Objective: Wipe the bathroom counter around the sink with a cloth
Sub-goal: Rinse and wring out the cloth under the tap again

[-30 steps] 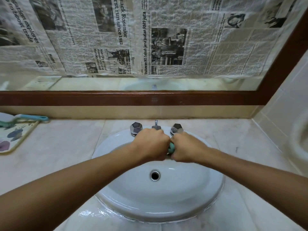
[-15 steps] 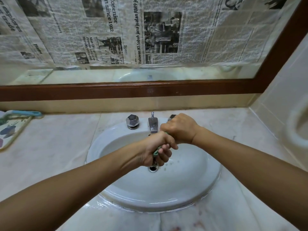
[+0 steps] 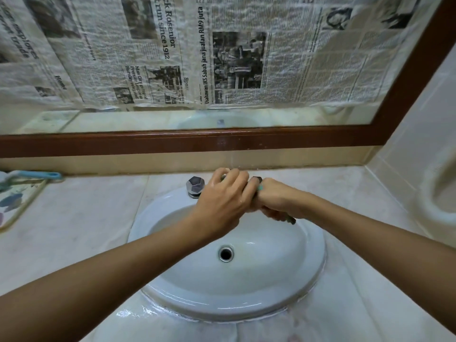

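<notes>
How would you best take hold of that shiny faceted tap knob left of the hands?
Pinch the tap knob around its faceted sides, coming from above: it stands upright on the sink rim, and the flat facets should stop fingers slipping.

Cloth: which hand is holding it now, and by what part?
The right hand grips the green cloth bunched up in its fist, only its ends showing. The left hand reaches over the faucet; whether it grips anything cannot be told.
</notes>
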A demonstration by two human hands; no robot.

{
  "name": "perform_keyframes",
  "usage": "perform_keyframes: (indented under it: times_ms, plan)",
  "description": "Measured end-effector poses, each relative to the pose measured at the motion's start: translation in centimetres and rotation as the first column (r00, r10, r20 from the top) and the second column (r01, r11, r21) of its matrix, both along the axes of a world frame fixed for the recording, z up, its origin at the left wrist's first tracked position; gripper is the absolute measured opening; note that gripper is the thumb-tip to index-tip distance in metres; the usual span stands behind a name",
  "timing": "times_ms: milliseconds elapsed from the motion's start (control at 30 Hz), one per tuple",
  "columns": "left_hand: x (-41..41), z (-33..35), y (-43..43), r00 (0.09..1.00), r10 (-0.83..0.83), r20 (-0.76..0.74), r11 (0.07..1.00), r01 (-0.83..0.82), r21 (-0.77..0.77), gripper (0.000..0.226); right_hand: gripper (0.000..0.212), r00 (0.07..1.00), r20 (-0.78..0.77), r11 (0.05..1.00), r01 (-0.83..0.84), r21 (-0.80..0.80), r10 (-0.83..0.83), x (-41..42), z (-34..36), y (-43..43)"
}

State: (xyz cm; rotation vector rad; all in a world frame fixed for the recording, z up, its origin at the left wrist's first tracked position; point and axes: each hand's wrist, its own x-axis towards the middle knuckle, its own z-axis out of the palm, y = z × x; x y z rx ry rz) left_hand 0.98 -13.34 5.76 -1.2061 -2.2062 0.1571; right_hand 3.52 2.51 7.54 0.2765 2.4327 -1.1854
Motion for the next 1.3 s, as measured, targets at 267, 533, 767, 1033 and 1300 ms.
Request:
perform_keyframes:
  times_ms: [267,533,767,1033,1300]
  plan:
    - [-0.9,2.1,0.5,0.957,0.062,0.285,0.997,-0.044,-0.067,0.021,0.027,0.992,-0.015,0.987,-0.119,0.105,0.121,1.0,0.5,-0.5]
    - [-0.9,1.2,1.3,0.078,0.161,0.984,0.926,-0.356,-0.123,0.012,0.063,0.659,-0.492,0.605,0.07,0.793,0.569,0.1,-1.9,-0.8]
    - [0.2,0.2,-0.3,-0.441,-0.108,0.891,0.867,-0.481,-0.133,0.04,0.056,0.401,-0.625,0.636,0.125,0.762,0.67,-1.0,-3.3,-1.8]
    - [0.1,-0.5,-0.7,-0.676,-0.207,0.707,0.876,-0.45,-0.173,0.042,0.056,0.386,-0.59,0.597,0.118,0.794,0.709,-1.8,-3.7,-1.9]
    - [0.3,-0.3,-0.8,-0.66,-0.19,0.727,0.887,-0.433,-0.161,0.047,0.038,0.386,-0.597,0.609,0.105,0.786,0.703,-1.3,-3.5,-1.8]
